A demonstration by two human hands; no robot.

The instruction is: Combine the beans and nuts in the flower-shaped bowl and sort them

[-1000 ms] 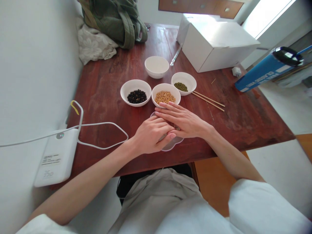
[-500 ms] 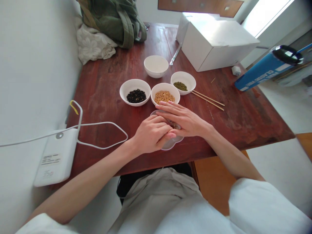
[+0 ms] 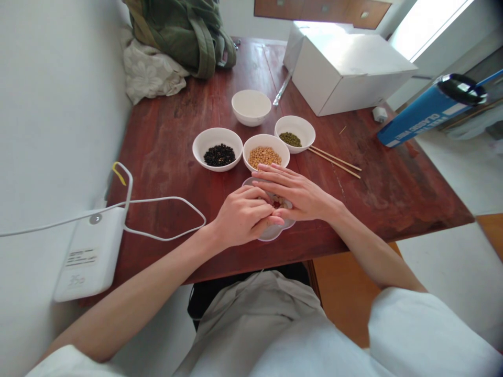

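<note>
A clear scalloped plastic dish [image 3: 271, 234] lies near the table's front edge, with small pale and reddish pieces [image 3: 278, 201] inside. Over its left part my left hand [image 3: 248, 215] is closed, its fingers curled; what they hold, if anything, is hidden. My right hand [image 3: 299, 192] covers the other side, fingers stretched out and close together, the thumb near my left fingers. Just beyond the fingertips stands a white bowl of yellow soybeans [image 3: 264, 156]. To its left is a bowl of black beans [image 3: 219, 155], and to its right a bowl of green mung beans [image 3: 291, 139].
Behind these sits another white bowl [image 3: 251, 107]. Chopsticks [image 3: 336, 162] lie at right, near a white box [image 3: 346, 73] and a blue tumbler [image 3: 430, 112]. A white power bank [image 3: 92, 256] with a looped cable is at left; a green backpack [image 3: 181, 36] lies behind.
My hands have parted very slightly, so more of the small pieces in the dish show between them. The bowls and other things stay where they were.
</note>
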